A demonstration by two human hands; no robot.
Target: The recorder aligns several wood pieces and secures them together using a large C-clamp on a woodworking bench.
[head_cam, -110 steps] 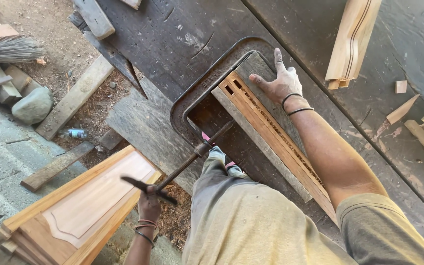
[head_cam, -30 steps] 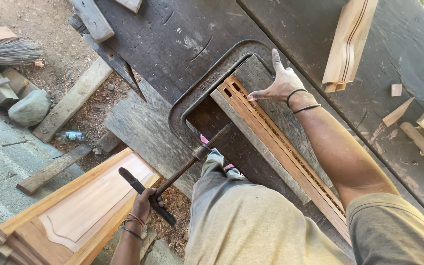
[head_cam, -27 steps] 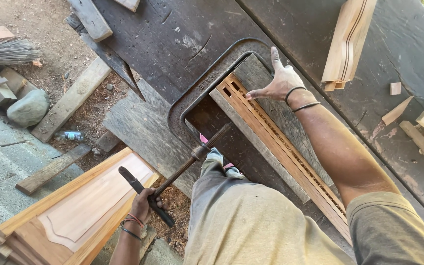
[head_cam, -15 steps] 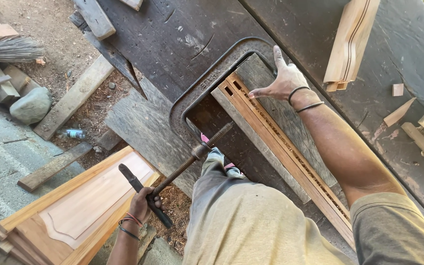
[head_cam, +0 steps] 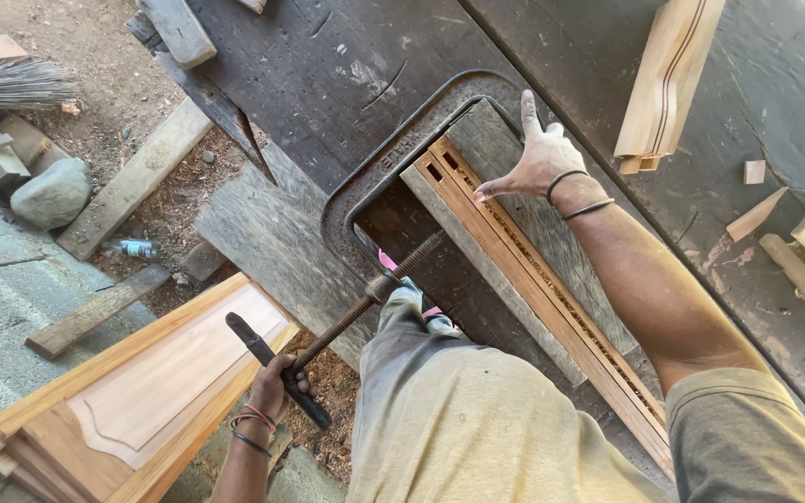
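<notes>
A large dark iron C-clamp (head_cam: 393, 168) lies over the edge of a black workbench (head_cam: 328, 56). Its jaw takes in a long reddish grooved wood strip (head_cam: 552, 307) lying on a grey board (head_cam: 552, 233). My right hand (head_cam: 538, 158) rests flat with fingers spread on the grey board, thumb touching the strip near its far end. My left hand (head_cam: 277, 382) grips the black crossbar handle (head_cam: 272, 368) at the end of the clamp's threaded screw (head_cam: 365, 303), below the bench edge.
Stacked panelled wooden doors (head_cam: 132, 391) lean at lower left. A pale moulded wood piece (head_cam: 668, 79) lies on the bench at upper right, with offcuts (head_cam: 757, 210) beside it. Planks (head_cam: 132, 182), a stone (head_cam: 48, 196) and a small bottle (head_cam: 132, 249) lie on the dirt ground.
The black crossbar handle has turned in my left hand, from near level to steeply slanted. My right hand stays on the board.
</notes>
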